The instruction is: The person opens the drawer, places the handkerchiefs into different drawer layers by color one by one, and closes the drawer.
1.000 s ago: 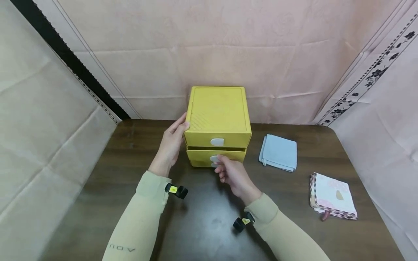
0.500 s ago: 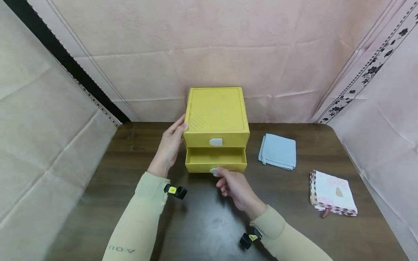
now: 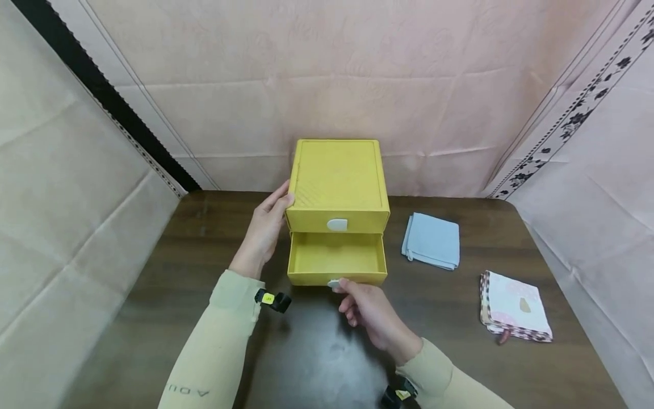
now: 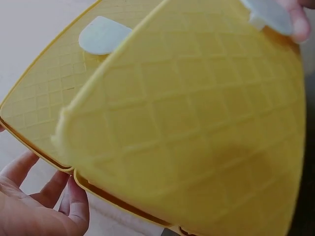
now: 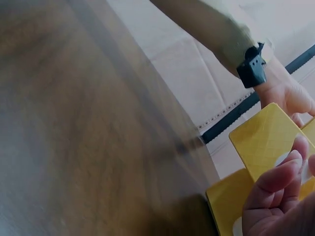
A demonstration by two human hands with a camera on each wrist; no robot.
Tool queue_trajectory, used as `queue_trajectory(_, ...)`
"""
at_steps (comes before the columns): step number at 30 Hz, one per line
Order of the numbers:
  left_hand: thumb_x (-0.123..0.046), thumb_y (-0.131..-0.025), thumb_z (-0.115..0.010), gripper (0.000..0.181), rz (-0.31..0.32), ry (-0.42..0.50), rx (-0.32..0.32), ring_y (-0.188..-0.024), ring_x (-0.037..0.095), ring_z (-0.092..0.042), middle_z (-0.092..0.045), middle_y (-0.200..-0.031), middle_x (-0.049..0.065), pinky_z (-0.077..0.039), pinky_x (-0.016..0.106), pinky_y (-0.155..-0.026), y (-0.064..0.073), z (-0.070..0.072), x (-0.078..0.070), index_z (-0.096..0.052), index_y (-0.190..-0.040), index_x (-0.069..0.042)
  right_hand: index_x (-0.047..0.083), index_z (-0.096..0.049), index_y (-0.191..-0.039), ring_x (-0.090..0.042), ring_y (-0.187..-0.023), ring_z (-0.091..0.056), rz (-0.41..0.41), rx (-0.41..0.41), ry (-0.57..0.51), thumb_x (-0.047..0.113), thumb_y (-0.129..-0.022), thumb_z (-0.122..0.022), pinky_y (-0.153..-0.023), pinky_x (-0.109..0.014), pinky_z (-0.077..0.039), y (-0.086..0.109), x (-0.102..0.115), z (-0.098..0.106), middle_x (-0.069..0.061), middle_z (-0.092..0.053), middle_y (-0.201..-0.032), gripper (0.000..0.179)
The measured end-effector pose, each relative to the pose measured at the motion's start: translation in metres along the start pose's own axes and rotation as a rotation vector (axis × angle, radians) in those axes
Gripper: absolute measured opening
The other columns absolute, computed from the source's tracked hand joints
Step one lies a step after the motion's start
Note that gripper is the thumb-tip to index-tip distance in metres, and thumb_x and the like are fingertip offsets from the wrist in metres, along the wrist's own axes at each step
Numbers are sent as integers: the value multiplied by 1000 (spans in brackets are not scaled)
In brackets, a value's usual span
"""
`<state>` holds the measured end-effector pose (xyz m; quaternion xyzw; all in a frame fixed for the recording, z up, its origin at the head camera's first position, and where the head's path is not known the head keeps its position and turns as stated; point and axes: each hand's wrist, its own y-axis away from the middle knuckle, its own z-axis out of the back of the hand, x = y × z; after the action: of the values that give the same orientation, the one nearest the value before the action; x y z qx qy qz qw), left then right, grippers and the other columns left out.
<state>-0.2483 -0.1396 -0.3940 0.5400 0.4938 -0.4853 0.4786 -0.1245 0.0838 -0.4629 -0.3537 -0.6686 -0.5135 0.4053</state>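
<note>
A yellow two-drawer box (image 3: 339,176) stands at the back of the table. Its lower drawer (image 3: 337,255) is pulled well out, and I see nothing inside. My right hand (image 3: 375,318) pinches the white handle (image 3: 333,283) of that drawer between thumb and finger; the right wrist view shows these fingers at the yellow drawer front (image 5: 266,142). With fairly straight fingers, my left hand (image 3: 263,233) rests against the left side of the box. In the left wrist view, the left hand (image 4: 44,206) touches the box edge. The upper drawer, with its white handle (image 3: 337,225), is closed.
Right of the box lies a folded light blue cloth (image 3: 433,240). Nearer and further right is a folded white cloth (image 3: 517,307) with a checked edge. Pale fabric (image 3: 327,85) hangs behind the brown table (image 3: 317,363) and at both sides.
My right hand has drawn the lower drawer toward me, from slightly ajar to well out. My left hand has stayed on the side of the box.
</note>
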Motion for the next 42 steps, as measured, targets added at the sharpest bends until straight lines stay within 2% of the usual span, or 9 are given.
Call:
queue_trajectory(7,-47,-94,-60,48,-40,-4,9,-130,10,-42,-44,-145,-10,-32,39,-108,-1,-1,-1,-49,-140,-39,-2,-68,-105,-11,-54,-47,13,-20,-26,44,-90,-64,-50,-23,-41,10,-4,-3,-2,-58,-64,48)
queue_trajectory(15,-47,-94,-60,47,9,-2,-5,-129,10,-43,-44,-144,-11,-32,39,-108,1,1,8,-49,-139,-41,-2,-69,-106,-11,-54,-48,-2,5,-13,43,-91,-63,-50,-23,-42,12,-11,-2,-2,-59,-64,47)
queue_trajectory(18,-46,-94,-60,47,-3,0,-2,-129,11,-43,-45,-145,-10,-33,40,-107,1,2,10,-49,-139,-40,-1,-69,-105,-11,-54,-49,5,9,-9,43,-91,-63,-49,-23,-42,11,-13,-1,-3,-60,-65,47)
queue_trajectory(24,-49,-94,-58,46,-33,-13,2,-129,11,-43,-44,-145,-11,-34,40,-107,-2,1,6,-49,-139,-42,-2,-68,-108,-12,-56,-51,10,51,23,47,-91,-62,-50,-23,-43,8,-10,6,-5,-64,-70,52)
queue_trajectory(27,-51,-93,-58,47,-15,-20,-5,-130,10,-42,-43,-145,-13,-33,40,-108,0,1,7,-48,-139,-43,-5,-65,-113,-12,-59,-53,4,92,64,50,-92,-60,-51,-22,-43,10,-9,12,-7,-66,-74,59)
queue_trajectory(31,-51,-93,-58,48,20,-17,-9,-130,9,-41,-43,-145,-14,-32,40,-108,0,0,10,-48,-139,-43,-5,-64,-118,-17,-67,-58,5,158,165,49,-93,-58,-55,-25,-47,15,-6,31,-15,-68,-85,59)
queue_trajectory(37,-48,-94,-59,46,-7,5,-6,-128,11,-44,-45,-144,-12,-34,40,-106,-1,1,11,-50,-138,-42,3,-63,-123,-32,-93,-64,52,294,468,39,-95,-60,-81,-43,-52,29,-4,80,-14,-67,-109,45)
queue_trajectory(39,-48,-94,-59,45,-12,5,-6,-127,11,-45,-46,-143,-11,-34,41,-106,-2,1,10,-50,-138,-42,5,-62,-124,-33,-94,-65,56,290,532,37,-95,-62,-85,-46,-50,33,-4,96,-13,-67,-111,44)
queue_trajectory(42,-47,-94,-59,46,-24,7,-2,-127,13,-45,-46,-144,-9,-33,42,-106,-3,2,7,-50,-138,-41,5,-61,-126,-29,-96,-64,69,217,573,37,-93,-64,-86,-44,-50,35,0,120,-10,-67,-112,46)
